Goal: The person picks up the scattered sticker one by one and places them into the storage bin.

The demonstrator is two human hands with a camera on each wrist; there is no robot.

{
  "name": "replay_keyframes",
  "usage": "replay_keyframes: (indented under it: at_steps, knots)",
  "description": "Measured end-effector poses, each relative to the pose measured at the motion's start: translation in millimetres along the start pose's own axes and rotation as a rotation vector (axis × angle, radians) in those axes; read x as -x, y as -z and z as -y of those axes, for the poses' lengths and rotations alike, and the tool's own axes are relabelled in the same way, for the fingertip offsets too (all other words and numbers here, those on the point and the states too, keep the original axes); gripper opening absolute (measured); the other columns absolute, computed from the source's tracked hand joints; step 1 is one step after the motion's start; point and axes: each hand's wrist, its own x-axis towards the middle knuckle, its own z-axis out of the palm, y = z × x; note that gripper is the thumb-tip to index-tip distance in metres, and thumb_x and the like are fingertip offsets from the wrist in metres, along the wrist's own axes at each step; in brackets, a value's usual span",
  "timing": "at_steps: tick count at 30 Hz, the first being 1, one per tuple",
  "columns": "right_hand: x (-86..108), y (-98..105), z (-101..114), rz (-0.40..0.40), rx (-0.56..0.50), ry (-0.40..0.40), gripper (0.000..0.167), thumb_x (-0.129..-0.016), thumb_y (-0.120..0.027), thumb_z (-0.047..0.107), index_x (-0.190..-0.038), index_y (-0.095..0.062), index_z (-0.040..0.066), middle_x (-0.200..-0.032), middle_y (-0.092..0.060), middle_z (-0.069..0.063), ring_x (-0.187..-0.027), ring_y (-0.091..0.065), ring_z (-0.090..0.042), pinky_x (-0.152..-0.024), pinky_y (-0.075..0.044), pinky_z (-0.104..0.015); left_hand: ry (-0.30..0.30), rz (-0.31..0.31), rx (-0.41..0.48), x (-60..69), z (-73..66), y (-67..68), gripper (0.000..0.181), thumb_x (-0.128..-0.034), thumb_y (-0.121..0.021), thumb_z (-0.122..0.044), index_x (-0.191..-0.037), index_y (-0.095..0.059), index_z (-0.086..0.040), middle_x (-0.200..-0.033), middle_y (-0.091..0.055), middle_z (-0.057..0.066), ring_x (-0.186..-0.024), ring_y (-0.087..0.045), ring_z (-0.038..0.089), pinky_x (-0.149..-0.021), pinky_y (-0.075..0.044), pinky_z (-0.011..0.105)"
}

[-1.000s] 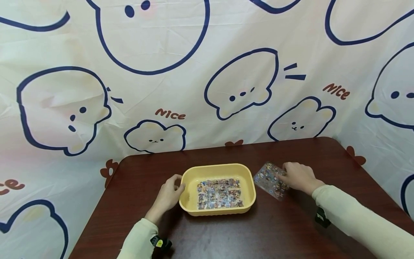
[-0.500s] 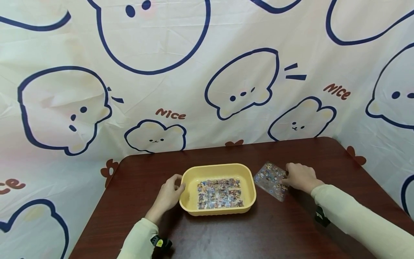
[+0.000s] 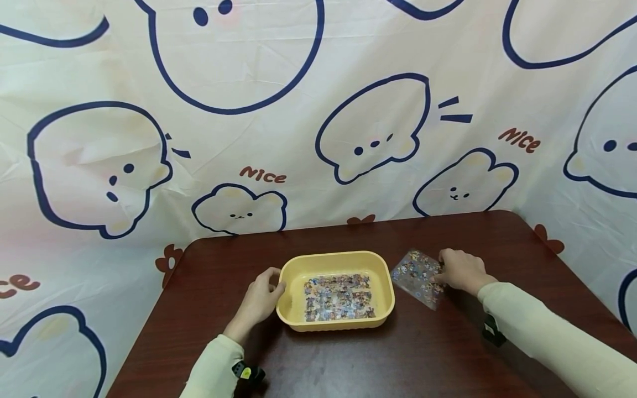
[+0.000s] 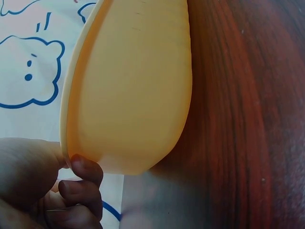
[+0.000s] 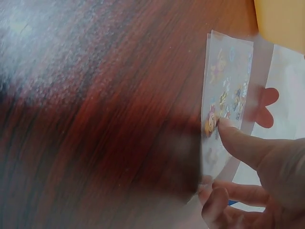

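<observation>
My left hand pinches the left rim of a yellow plastic basin between thumb and fingertips. The left wrist view shows the basin's end wall with curled fingers at its rim. Inside the basin lie several sheets of small colourful cartoon stickers. To the right, my right hand pinches a clear sheet of similar stickers by its right edge. In the right wrist view the thumb lies on the sheet's face, with other fingers at its near edge; it looks layered there.
Both things are on a dark reddish-brown wooden table. A pale curtain with blue-outlined cartoon animals hangs behind and beside it. The sheet's left corner is close to the basin's right side.
Early on, the right hand's thumb and fingers drew back slightly to the right, towards the sheet's edge, and the sheet shifted very slightly. The left hand and the basin stay in place.
</observation>
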Motion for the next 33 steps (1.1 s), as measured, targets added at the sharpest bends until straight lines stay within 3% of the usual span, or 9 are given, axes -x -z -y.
replay_keyframes:
  at_steps: [14, 21, 25, 28, 33]
  knots:
    - [-0.5, -1.1, -1.6, 0.003, -0.047, -0.01, 0.047, -0.082, -0.083, 0.032, -0.107, -0.064, -0.003, -0.089, -0.068, -0.012, -0.073, -0.055, -0.024, -0.061, -0.042, -0.038, -0.009, -0.008, -0.007, 1.2, -1.5, 0.5, 0.029, -0.0989, -0.06, -0.014, -0.126, -0.059, -0.004, -0.074, -0.072, 0.01, -0.06, -0.061, 0.013, -0.056, -0.046, 0.027]
    - [1.0, -1.2, 0.5, -0.013, -0.054, -0.017, 0.043, -0.079, -0.086, 0.033, -0.097, -0.063, 0.002, -0.078, -0.062, -0.007, -0.069, -0.054, -0.022, -0.058, -0.039, -0.036, -0.003, -0.01, -0.014, 1.3, -0.6, 0.9, 0.029, -0.0988, -0.06, -0.013, -0.126, -0.059, -0.003, -0.076, -0.072, 0.011, -0.062, -0.061, 0.013, -0.056, -0.047, 0.027]
    - [-0.3, -1.8, -0.5, -0.022, -0.054, -0.032, 0.048, -0.077, -0.087, 0.033, -0.099, -0.057, 0.003, -0.079, -0.06, -0.007, -0.07, -0.053, -0.022, -0.058, -0.039, -0.036, 0.002, -0.012, -0.013, 1.0, 0.0, 0.7, 0.029, -0.0986, -0.06, -0.014, -0.126, -0.059, -0.004, -0.076, -0.072, 0.01, -0.062, -0.061, 0.013, -0.056, -0.047, 0.027]
    - [-1.2, -2.0, -2.1, -0.022, -0.061, -0.04, 0.049, -0.079, -0.086, 0.031, -0.102, -0.053, 0.003, -0.079, -0.06, -0.007, -0.07, -0.053, -0.022, -0.058, -0.039, -0.036, 0.001, -0.013, -0.008, 0.6, 0.3, 0.1, 0.029, -0.0984, -0.06, -0.014, -0.126, -0.059, -0.003, -0.076, -0.071, 0.011, -0.061, -0.061, 0.013, -0.056, -0.047, 0.027]
    - [-1.0, -0.7, -4.7, -0.035, -0.102, -0.031, 0.036, -0.086, -0.079, 0.026, -0.099, -0.053, 0.005, -0.076, -0.059, -0.006, -0.067, -0.053, -0.021, -0.058, -0.038, -0.036, -0.001, -0.012, 0.002, 0.7, 0.6, -0.5, 0.029, -0.0984, -0.06, -0.013, -0.126, -0.059, -0.003, -0.076, -0.071, 0.011, -0.061, -0.061, 0.013, -0.056, -0.047, 0.027]
